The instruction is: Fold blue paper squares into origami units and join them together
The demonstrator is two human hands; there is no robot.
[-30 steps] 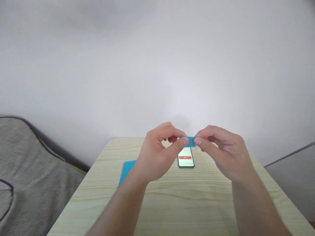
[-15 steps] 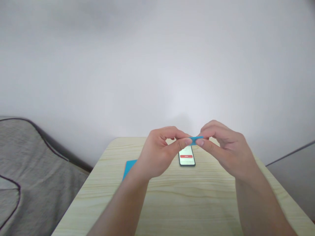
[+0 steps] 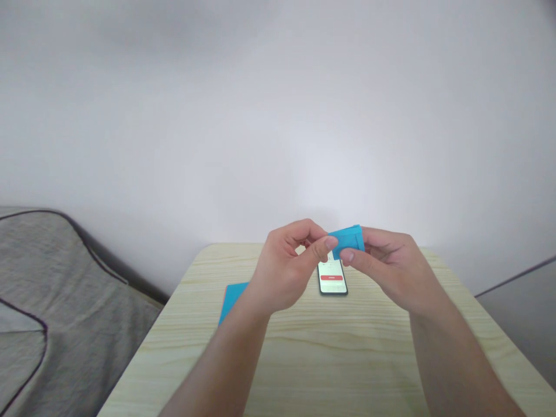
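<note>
A small folded piece of blue paper point(image 3: 348, 238) is held up above the table, its flat face turned toward me. My left hand point(image 3: 292, 263) pinches its left end between thumb and index finger. My right hand point(image 3: 388, 260) grips the right part, thumb on the near face and the other fingers behind, partly hidden. Layers and a crease show along its top and right edges. Below and behind the paper lies a phone point(image 3: 333, 281) with a lit white screen and a red button; its upper part is covered by the hands and paper.
A blue sheet or pad point(image 3: 233, 298) lies on the light wooden table point(image 3: 321, 359), partly behind my left forearm. A pale wall point(image 3: 278, 127) rises behind the table. Grey fabric with dark piping point(image 3: 82, 324) is at the left.
The blue paper has tilted from nearly edge-on to showing its broad face. My right hand's fingers have shifted behind it and its thumb has moved slightly down and left.
</note>
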